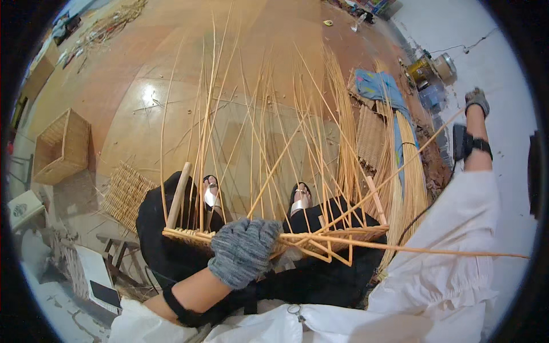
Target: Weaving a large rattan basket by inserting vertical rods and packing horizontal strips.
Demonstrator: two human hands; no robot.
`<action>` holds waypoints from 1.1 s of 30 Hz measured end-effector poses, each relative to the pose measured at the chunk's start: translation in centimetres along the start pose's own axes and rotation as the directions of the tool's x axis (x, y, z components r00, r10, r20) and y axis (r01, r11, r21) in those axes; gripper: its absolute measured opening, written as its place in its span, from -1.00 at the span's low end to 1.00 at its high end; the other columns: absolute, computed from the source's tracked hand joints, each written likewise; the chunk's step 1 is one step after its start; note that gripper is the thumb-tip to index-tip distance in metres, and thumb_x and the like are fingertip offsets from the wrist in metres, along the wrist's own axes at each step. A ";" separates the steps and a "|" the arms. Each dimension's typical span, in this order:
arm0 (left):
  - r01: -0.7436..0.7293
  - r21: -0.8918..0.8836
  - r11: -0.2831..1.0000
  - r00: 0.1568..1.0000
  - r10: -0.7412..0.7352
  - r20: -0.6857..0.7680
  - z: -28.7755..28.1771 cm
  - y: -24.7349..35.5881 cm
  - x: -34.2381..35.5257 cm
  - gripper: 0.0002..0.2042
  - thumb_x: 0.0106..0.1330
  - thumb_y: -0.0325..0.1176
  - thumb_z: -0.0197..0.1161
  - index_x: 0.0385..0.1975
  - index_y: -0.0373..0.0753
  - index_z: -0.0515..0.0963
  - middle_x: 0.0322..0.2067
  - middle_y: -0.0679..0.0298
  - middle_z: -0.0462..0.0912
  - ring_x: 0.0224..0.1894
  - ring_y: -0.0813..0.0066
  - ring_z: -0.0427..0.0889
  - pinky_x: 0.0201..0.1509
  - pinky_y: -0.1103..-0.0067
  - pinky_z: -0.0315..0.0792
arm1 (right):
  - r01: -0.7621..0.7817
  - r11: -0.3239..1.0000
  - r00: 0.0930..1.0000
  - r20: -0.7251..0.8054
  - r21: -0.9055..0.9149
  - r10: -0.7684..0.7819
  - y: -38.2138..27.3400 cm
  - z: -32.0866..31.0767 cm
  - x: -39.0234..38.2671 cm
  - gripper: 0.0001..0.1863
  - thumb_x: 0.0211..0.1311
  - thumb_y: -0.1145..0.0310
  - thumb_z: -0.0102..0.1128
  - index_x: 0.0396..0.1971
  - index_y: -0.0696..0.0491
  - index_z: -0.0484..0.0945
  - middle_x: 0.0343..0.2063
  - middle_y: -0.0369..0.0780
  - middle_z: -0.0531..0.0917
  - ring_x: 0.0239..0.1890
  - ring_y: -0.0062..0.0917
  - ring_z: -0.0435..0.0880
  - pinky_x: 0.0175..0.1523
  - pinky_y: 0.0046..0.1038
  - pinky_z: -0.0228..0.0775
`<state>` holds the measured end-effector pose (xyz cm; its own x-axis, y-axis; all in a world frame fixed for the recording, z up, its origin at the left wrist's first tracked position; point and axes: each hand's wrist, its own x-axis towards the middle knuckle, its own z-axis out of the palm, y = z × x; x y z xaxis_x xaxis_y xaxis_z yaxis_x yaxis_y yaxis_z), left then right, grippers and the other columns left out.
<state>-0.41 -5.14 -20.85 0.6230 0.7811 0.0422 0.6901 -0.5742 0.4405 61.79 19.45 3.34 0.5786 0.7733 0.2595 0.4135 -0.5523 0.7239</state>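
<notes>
Both hands squeeze tight: the left hand (245,251) on the wicker piece's (191,235) woven edge, maybe to stop wobbling, the right hand (477,103) on one long cane (420,151), maybe keeping it straight.

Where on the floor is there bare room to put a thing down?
Mostly bare tan floor lies between the box-shaped tan wicker basket at left and the upright pale wicker stakes. The right side is crowded: long pale reed bundles, a blue patterned cloth and brown woven panels lie together there. Among the stakes, gaps look narrow.
</notes>
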 end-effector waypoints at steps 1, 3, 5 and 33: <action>-0.033 -0.056 0.998 0.995 0.027 -0.094 1.2 -0.1 0.5 -0.56 -0.08 -0.03 0.19 -0.23 -0.13 0.42 -0.41 0.22 0.47 -0.37 0.25 0.47 -0.28 0.39 0.35 | -0.176 0.898 0.981 0.150 0.404 0.125 5.9 0.8 0.9 -0.70 0.12 0.15 -0.11 -0.32 0.05 0.47 -0.30 -0.14 0.55 -0.40 -0.44 0.52 -0.25 -0.30 0.34; 0.097 -0.107 0.990 0.990 -0.107 -0.093 1.5 -1.0 0.0 -0.51 -0.15 -0.01 0.26 -0.22 -0.13 0.42 -0.37 0.20 0.48 -0.36 0.23 0.47 -0.26 0.35 0.34 | 0.630 0.742 0.661 -0.343 -0.231 -0.668 -8.1 3.1 -12.7 -0.74 0.16 0.19 -0.16 -0.50 0.05 0.42 -0.54 -0.27 0.46 -0.51 -0.55 0.44 -0.41 -0.44 0.26; 0.114 -0.108 0.988 0.993 -0.117 -0.026 1.5 -0.9 0.3 -0.50 -0.15 -0.05 0.27 -0.18 -0.14 0.40 -0.33 0.18 0.49 -0.31 0.21 0.48 -0.22 0.36 0.35 | 0.805 0.467 0.317 -0.402 -0.365 -0.859 -12.8 1.0 -28.2 -0.78 0.17 0.22 -0.12 -0.49 0.06 0.40 -0.61 -0.31 0.44 -0.52 -0.58 0.43 -0.44 -0.50 0.27; 0.042 0.128 0.991 0.976 -0.068 0.207 -1.7 -1.0 0.5 -0.70 -0.02 -0.25 0.17 -0.23 -0.08 0.46 -0.17 0.26 0.44 -0.09 0.26 0.40 0.03 0.36 0.20 | 0.173 -0.266 0.260 -0.305 0.948 -0.916 -12.1 -3.9 -44.6 -0.24 -0.04 0.25 0.22 0.15 0.09 0.02 0.00 -0.03 0.32 0.11 -0.21 0.28 0.13 -0.31 0.16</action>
<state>-1.40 -3.77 -19.75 0.6370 0.7510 -0.1742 0.7573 -0.5673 0.3236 28.26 -7.10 -14.55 -0.4424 0.8023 -0.4009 0.6566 -0.0147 -0.7541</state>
